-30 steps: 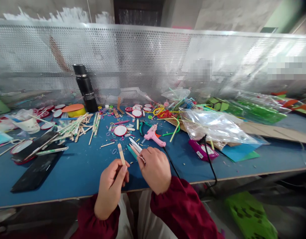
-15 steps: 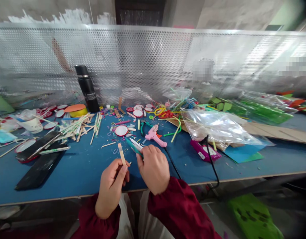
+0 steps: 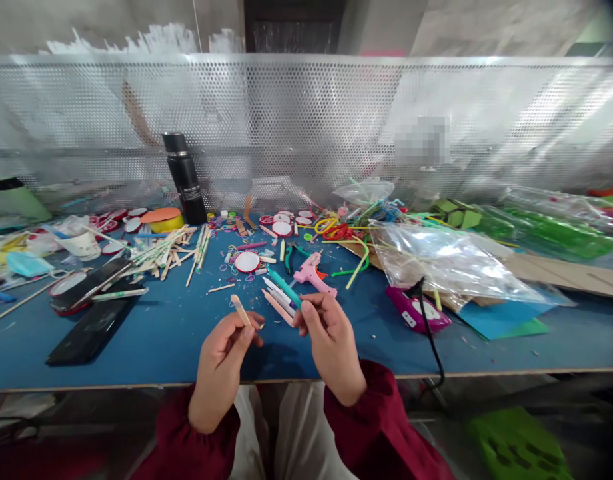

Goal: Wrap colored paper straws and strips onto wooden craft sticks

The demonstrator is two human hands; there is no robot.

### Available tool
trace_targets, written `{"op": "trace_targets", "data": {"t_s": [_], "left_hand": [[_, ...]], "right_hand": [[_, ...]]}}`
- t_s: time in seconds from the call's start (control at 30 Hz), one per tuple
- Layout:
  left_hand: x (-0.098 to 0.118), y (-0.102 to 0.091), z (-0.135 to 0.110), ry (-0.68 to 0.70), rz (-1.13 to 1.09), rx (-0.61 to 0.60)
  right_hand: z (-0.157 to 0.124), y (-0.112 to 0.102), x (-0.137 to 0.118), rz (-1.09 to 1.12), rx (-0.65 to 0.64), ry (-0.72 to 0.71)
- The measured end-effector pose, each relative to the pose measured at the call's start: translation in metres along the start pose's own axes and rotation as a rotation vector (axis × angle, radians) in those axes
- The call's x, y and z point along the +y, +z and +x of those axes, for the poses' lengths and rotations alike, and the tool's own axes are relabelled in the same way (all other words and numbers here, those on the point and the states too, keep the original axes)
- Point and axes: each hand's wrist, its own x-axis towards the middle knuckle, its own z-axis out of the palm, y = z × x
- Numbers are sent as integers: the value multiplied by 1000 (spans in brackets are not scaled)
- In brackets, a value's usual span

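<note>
My left hand point(image 3: 221, 363) pinches a short wooden craft stick point(image 3: 240, 309) that points up and away over the blue table point(image 3: 161, 340). My right hand point(image 3: 329, 340) is closed round a small bundle of coloured sticks point(image 3: 281, 297), teal, white and pink, fanned out toward the upper left. Both hands hover close together near the table's front edge. Dark red sleeves cover both forearms. A pink glue gun point(image 3: 311, 273) lies just beyond the right hand, its black cord point(image 3: 429, 333) running off the front edge.
A black flask point(image 3: 185, 178) stands at the back by a perforated metal screen point(image 3: 306, 127). Loose wooden sticks point(image 3: 171, 253), red-rimmed discs point(image 3: 247, 261), a black phone-like slab point(image 3: 86, 327), clear plastic bags point(image 3: 436, 257) and coloured paper point(image 3: 491, 317) crowd the table.
My right hand has lifted the bundle of coloured sticks off the table and turned its palm toward me. My left hand tilted its wooden stick to the left. The view shifted slightly.
</note>
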Motion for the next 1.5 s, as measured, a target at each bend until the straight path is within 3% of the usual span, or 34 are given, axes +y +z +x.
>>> {"op": "trace_targets", "data": {"t_s": [0.2,0.3,0.47,0.6,0.67,0.77,0.8,0.93,1.1,1.23,1.33,1.5], "left_hand": [[5,3,-3,47,8,18],[7,4,2,49,-13,17],[12,7,8,6,31,-107],[13,6,3,-9,141,-159],[17,1,-2,-54,136,-251],[27,-12,-9,-134,194,-501],[32,-17,-10,-131,208,-514],[42,-21,-8,-75,167,-381],[33,2,5,-119,-153,-148],[27,17,10,-231,-442,-106],[28,19,11,-325,-598,-91],[33,18,7,-503,-758,-98]], "right_hand": [[-13,17,-4,285,-52,121],[-19,23,-6,311,-79,138],[-27,25,-6,306,-125,159],[-24,19,-1,302,-30,169],[-21,15,2,283,29,171],[-16,10,7,251,74,166],[-15,9,8,240,81,165],[-14,12,6,219,82,168],[-25,22,-3,230,-6,166],[-38,27,-6,247,-43,152],[-46,27,-3,244,-35,9],[-49,24,7,24,14,-303]]}}
